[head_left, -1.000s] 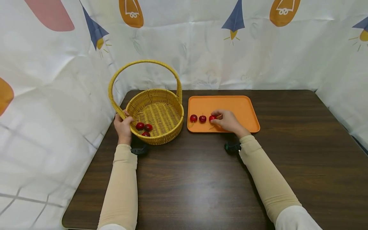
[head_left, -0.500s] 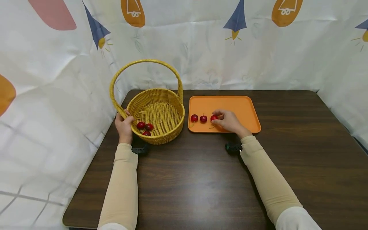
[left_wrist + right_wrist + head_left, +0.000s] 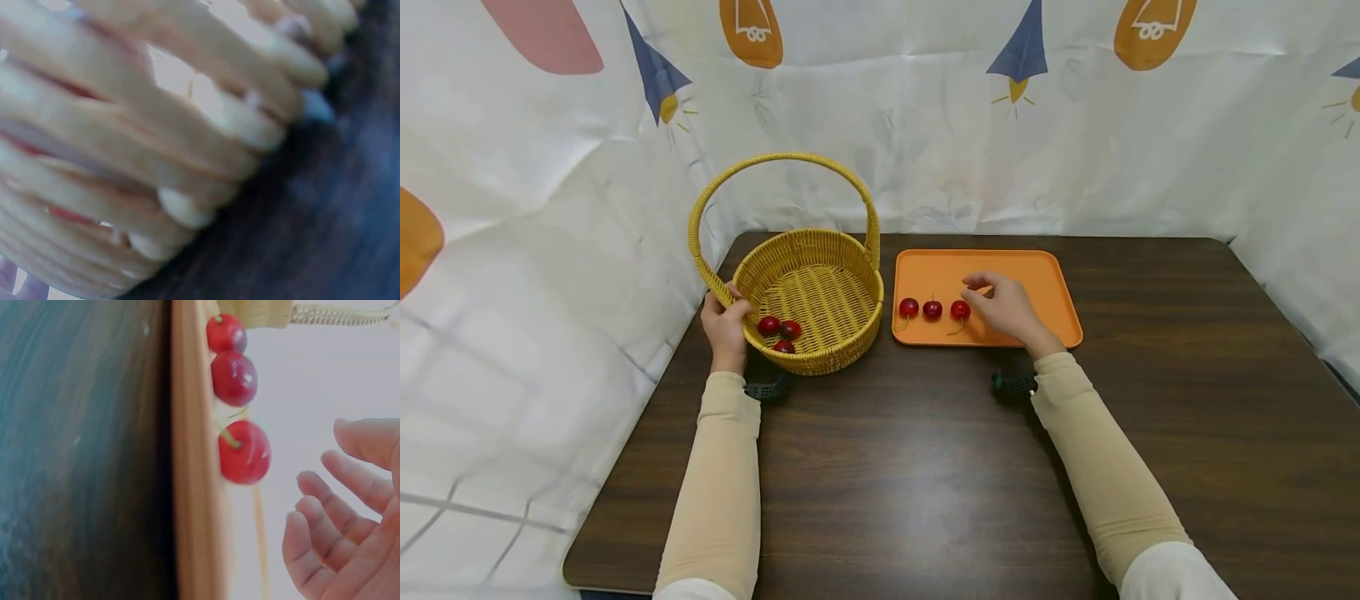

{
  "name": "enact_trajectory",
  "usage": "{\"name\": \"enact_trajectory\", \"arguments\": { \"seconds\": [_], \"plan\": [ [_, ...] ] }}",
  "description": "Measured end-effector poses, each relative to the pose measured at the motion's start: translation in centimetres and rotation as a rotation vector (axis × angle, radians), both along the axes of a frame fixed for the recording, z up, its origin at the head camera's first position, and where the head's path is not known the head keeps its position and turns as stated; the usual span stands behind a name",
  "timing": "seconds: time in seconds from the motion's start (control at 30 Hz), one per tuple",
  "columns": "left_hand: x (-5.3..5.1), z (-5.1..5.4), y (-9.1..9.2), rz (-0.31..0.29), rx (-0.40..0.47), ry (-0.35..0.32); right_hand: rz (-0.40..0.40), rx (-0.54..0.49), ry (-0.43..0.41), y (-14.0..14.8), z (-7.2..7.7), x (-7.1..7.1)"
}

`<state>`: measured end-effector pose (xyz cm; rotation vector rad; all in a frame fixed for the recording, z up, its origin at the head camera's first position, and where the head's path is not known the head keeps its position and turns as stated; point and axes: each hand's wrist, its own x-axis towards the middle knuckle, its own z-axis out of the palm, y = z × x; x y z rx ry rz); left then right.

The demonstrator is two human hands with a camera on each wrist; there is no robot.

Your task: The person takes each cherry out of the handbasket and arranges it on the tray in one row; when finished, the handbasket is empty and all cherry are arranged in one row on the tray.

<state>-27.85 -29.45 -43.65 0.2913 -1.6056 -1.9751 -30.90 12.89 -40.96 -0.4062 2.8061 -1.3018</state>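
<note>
The left hand (image 3: 726,332) grips the near left side of the yellow wicker basket (image 3: 831,360), at the foot of its tall handle. Three dark red cherries (image 3: 768,326) lie inside, near that hand. On the orange tray (image 3: 1045,321) three more cherries stand in a row, the rightmost cherry (image 3: 959,310) beside the right hand (image 3: 1006,310). That hand hovers over the tray, holding nothing; the right wrist view shows its fingers (image 3: 340,512) spread and relaxed, apart from the nearest cherry (image 3: 245,452). Blurred basket weave (image 3: 125,125) fills much of the left wrist view.
Basket and tray stand side by side on the far part of a dark wooden table (image 3: 895,467). A white patterned cloth (image 3: 925,167) hangs behind the table and along its left side. Each wrist carries a black device, seen low above the tabletop.
The right hand has let go of the rightmost tray cherry and moved slightly up and to the right, its thumb and fingers now clear of it. The left hand keeps its grip on the basket.
</note>
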Motion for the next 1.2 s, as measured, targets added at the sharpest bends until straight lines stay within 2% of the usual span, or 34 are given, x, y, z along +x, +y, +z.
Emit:
{"name": "enact_trajectory", "arguments": {
  "seconds": [0.17, 0.4, 0.6, 0.7, 0.8, 0.9, 1.07, 1.2],
  "plan": [
    [0.0, 0.0, 0.0, 0.007, 0.01, 0.006, 0.026, -0.039, 0.056, -1.1, 1.2, 0.6],
    [0.2, -0.2, 0.0, 0.012, -0.006, -0.003, 0.169, -0.178, 0.079, -4.4, 2.3, 2.1],
    [0.4, -0.5, 0.0, 0.026, -0.062, 0.009, 0.299, -0.222, 0.194, -8.4, 2.9, 3.5],
    [0.3, -0.5, -0.1, 0.034, -0.091, 0.039, 0.339, -0.209, 0.266, -10.4, 3.1, 4.0],
    [0.2, -0.4, -0.1, 0.02, -0.09, 0.092, 0.379, -0.193, 0.295, -12.4, 3.1, 4.3],
    [0.2, -0.4, -0.1, 0.003, -0.066, 0.118, 0.416, -0.154, 0.298, -14.0, 3.0, 4.4],
    [0.0, -0.3, 0.0, -0.003, -0.066, 0.1, 0.445, -0.08, 0.283, -16.1, 2.9, 4.2],
    [-0.3, -0.3, 0.1, -0.011, -0.061, 0.12, 0.447, 0.033, 0.265, -17.6, 2.8, 3.9]
  ]
}}
